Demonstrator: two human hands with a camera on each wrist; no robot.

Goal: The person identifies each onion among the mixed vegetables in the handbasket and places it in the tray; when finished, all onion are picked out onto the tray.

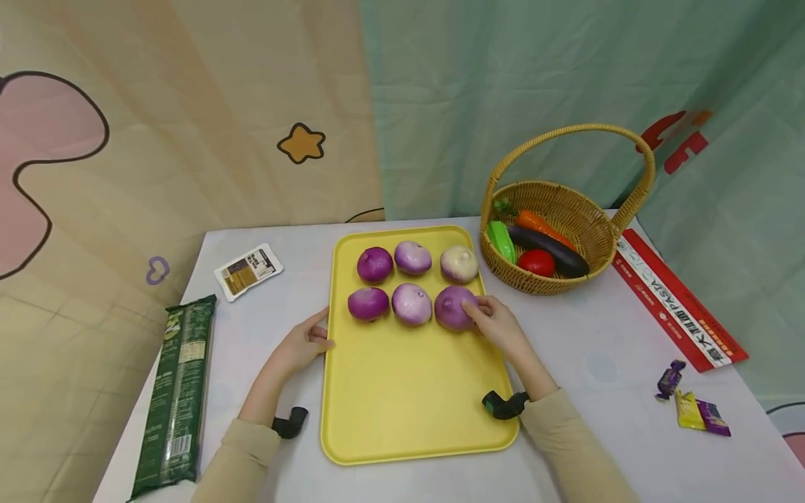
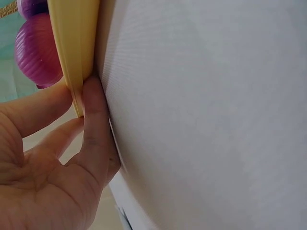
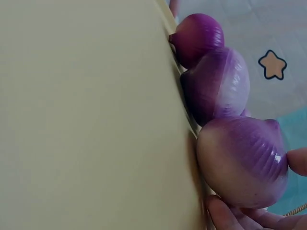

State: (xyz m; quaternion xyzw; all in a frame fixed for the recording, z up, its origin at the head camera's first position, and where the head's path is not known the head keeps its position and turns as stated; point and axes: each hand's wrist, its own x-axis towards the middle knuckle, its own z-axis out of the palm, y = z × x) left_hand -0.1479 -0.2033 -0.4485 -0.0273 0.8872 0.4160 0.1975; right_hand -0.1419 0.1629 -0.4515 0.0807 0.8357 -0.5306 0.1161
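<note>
Two rows of purple-and-white onions lie in the upper half of a yellow tray (image 1: pixel 418 391). My right hand (image 1: pixel 499 325) holds the onion (image 1: pixel 453 308) at the right end of the nearer row, its thumb on one side and its fingers low on the other in the right wrist view. Beside it sit a paler onion (image 1: pixel 411 304) and a dark purple onion (image 1: pixel 368 304). At the tray's left edge, my left hand (image 1: pixel 303 344) pinches the rim, thumb on top and fingers underneath in the left wrist view.
Behind the tray's right corner stands a wicker basket (image 1: pixel 525 281) with an eggplant (image 1: pixel 553 250), a tomato (image 1: pixel 537 263) and a carrot (image 1: pixel 544 227). A red pasta package (image 1: pixel 679 300) and candies (image 1: pixel 670 381) lie right. On the left are a green package (image 1: pixel 177 398) and a small packet (image 1: pixel 248 272).
</note>
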